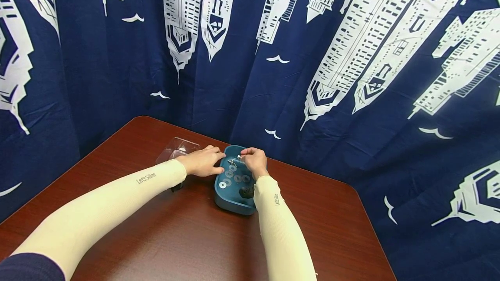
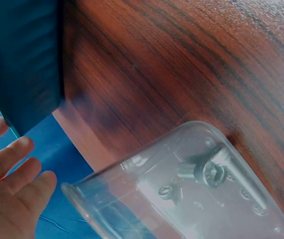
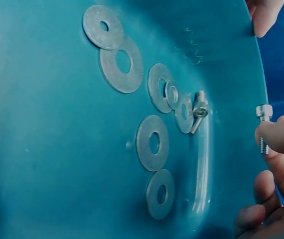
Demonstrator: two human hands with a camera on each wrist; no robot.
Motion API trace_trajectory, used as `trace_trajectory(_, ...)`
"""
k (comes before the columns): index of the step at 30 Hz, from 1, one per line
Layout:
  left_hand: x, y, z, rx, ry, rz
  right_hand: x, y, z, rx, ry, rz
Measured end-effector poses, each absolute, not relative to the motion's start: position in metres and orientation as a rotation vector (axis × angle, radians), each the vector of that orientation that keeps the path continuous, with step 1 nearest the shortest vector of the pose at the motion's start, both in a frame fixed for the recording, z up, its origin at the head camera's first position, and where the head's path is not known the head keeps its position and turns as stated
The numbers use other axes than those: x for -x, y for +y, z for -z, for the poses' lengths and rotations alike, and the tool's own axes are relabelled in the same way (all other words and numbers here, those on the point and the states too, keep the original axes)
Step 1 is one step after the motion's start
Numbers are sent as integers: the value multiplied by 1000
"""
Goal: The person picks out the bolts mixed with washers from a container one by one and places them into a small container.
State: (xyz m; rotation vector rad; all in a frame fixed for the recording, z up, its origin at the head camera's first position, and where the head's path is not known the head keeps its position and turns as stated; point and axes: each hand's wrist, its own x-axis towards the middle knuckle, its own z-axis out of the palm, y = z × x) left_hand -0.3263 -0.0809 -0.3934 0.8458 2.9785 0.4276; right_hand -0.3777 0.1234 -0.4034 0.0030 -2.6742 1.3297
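A small socket-head screw [image 3: 264,112] is pinched between thumb and fingers of my right hand [image 1: 254,162], above the far part of a blue bin [image 1: 230,205]. Its ribbed head points up, and the threaded shank shows below the thumb. My left hand [image 1: 202,161] is at the bin's left rim, with fingers spread and fingertips right at the edge. Inside the bin lie several flat washers [image 3: 152,142], some overlapping. A couple of loose screws [image 3: 200,110] lie beside the washers, near a raised ridge.
Left of the bin stands a clear plastic box [image 1: 191,144], holding several screws [image 2: 214,174] and a small ring-shaped piece [image 2: 166,191]. A dark object [image 1: 246,192] sits in the bin's near right corner. The brown table [image 1: 175,237] ends at a navy curtain [image 1: 218,94].
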Motion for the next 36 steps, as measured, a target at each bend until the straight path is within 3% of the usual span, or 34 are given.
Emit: trace_trajectory(36, 322, -111, 380, -820, 3146, -406, 367, 103, 374, -211, -2701, -1415)
